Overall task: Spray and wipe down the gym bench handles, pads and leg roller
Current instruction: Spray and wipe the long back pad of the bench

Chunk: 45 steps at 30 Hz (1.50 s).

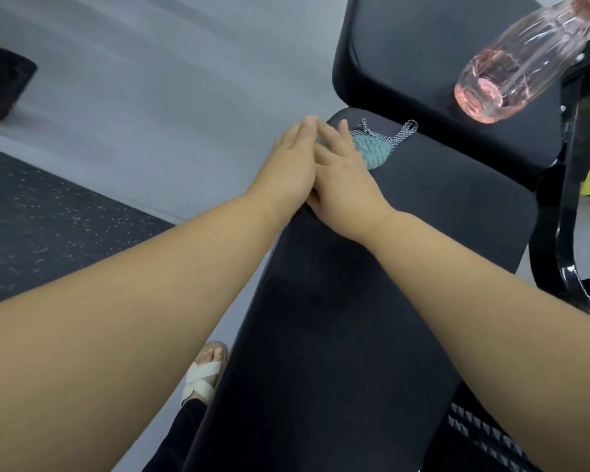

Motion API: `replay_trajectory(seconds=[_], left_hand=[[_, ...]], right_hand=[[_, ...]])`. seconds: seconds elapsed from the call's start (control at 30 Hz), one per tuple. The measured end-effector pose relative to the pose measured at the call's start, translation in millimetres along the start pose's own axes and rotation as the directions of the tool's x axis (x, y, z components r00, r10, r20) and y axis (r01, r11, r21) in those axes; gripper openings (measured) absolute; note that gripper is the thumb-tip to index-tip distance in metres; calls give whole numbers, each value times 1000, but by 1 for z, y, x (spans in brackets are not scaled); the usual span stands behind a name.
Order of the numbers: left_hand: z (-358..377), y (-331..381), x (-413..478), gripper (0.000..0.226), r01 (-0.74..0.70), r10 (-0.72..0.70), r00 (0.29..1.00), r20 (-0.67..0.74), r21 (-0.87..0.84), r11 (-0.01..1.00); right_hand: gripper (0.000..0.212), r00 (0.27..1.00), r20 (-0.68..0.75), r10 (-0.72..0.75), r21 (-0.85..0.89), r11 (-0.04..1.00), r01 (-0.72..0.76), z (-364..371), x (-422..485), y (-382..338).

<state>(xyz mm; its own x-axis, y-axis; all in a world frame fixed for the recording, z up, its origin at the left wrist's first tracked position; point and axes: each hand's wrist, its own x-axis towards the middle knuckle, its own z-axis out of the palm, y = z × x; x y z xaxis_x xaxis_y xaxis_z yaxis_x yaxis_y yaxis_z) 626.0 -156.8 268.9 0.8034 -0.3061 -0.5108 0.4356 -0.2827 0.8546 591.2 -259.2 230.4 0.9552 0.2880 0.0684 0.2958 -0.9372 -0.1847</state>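
A long black bench pad [372, 301] runs from the bottom of the view up to a second black pad [406, 56] at the top right. A teal cloth [372, 151] with a checkered edge lies at the far end of the long pad. My right hand [344, 185] lies flat on the cloth with straight fingers. My left hand [290, 168] rests beside it at the pad's left edge, fingers straight, touching the right hand. A clear pink spray bottle [515, 66] lies on the upper pad, its top cut off by the frame.
The black and yellow bench frame [573, 165] stands at the right. Grey floor [150, 97] and a dark speckled mat [41, 226] lie to the left. A foot in a white sandal [201, 373] stands beside the pad. A dark object [0, 83] sits at the far left.
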Motion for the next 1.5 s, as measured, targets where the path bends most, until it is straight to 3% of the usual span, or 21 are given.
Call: replay_trajectory(seconds=[0.13,0.23,0.3,0.43,0.57,0.6,0.7,0.77,0.83,0.9,1.0,1.13,1.33,1.5], left_hand=[[18,-8,1,54,-25,14,995,99,109,994],[26,-22,6,62,-40,34,999,32,206,978],[32,-19,13,58,14,-3,997,-71,157,988],[32,-10,21,45,16,-5,992,-125,82,997],[7,-24,22,38,41,-85,967,-242,-181,983],[-1,-28,23,33,36,-97,944,-315,-193,981],[-17,-28,31,33,11,-12,854,-521,-6,1000],[-11,-20,32,33,-49,33,898,-440,-25,999],[8,-11,27,28,-53,42,976,-213,-49,997],[26,-1,24,32,-16,17,999,-50,14,1000],[29,10,37,50,-22,30,997,-65,127,992],[29,3,38,38,-63,77,993,-93,143,988],[7,-65,-40,43,-56,76,993,-89,209,976],[17,-27,11,40,-84,116,986,-124,239,967]], right_hand=[[37,958,-188,217,161,969,-188,-14,-44,2],[46,794,-268,546,239,836,-494,-15,-72,16],[50,719,-244,651,198,759,-620,-7,-77,22],[50,711,-336,618,54,767,-640,8,-75,23],[51,711,-358,606,32,769,-639,9,-77,24],[51,714,-357,602,28,771,-636,8,-77,23],[52,710,-354,609,23,764,-644,10,-77,23],[52,708,-358,609,14,762,-648,10,-77,23],[52,706,-368,606,8,761,-649,10,-77,23],[52,705,-376,602,0,761,-649,11,-77,23],[52,706,-378,600,-8,760,-650,10,-77,23],[52,707,-381,596,-16,760,-650,12,-76,23],[53,707,-376,599,-27,755,-655,12,-76,20],[53,706,-390,591,-35,757,-653,12,-76,21]])
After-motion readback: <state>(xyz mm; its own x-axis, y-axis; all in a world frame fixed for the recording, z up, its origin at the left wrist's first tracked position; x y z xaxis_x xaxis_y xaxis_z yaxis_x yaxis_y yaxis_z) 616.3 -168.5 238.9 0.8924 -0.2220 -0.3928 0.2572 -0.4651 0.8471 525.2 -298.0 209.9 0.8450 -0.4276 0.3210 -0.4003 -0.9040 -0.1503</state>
